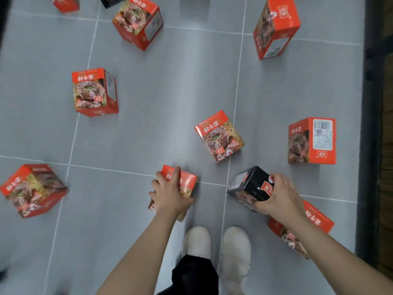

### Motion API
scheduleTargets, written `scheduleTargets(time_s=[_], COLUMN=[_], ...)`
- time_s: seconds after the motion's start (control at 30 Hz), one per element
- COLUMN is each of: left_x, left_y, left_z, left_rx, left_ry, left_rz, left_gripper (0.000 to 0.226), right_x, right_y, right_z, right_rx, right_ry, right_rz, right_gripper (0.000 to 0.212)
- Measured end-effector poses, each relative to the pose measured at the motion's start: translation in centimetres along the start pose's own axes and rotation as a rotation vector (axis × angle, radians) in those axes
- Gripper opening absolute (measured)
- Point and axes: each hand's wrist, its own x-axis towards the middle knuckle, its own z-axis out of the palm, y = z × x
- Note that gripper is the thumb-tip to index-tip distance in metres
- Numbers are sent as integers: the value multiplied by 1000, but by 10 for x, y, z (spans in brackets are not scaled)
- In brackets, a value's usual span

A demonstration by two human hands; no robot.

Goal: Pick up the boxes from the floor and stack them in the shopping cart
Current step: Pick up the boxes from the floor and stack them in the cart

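My left hand grips a red food box just in front of my feet. My right hand grips a black box a little to the right. Whether either box is lifted off the floor I cannot tell. Several more red boxes lie scattered on the grey tiles: one just beyond my hands, one at the right, one at the left, one at the far left, one partly under my right forearm. No shopping cart is in view.
Further red boxes stand at the back, back right and top left. A dark strip borders the tiled floor along the right. My white slippers stand between my arms.
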Motion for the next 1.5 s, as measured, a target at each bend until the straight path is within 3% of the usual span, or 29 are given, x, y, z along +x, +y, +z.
scheduleTargets(time_s=[0.17, 0.43, 0.63, 0.8, 1.0, 1.27, 1.5], left_x=[-58, -209, -319, -414, -522, -654, -755], left_y=[-1, 0, -27, -65, -123, -188, -257], left_z=[-100, -339, -452, -466, -430, -387, -357], left_rx=[-92, -168, -271, -370, -447, -562, -557], left_ry=[39, 177, 417, 514, 613, 793, 877], left_rz=[-8, -11, -79, -221, -424, -687, -809], left_gripper=[101, 106, 109, 110, 108, 108, 105], right_x=[-33, -133, -200, -252, -320, -441, -567], right_y=[-49, -165, -230, -281, -352, -431, -467], right_z=[-90, -296, -377, -399, -389, -344, -291], right_rx=[-57, -149, -184, -218, -375, -426, -450], right_ry=[-11, -90, -122, -158, -199, -274, -349], right_rz=[-70, -337, -510, -662, -949, -1257, -1396], right_gripper=[79, 80, 78, 80, 82, 76, 75])
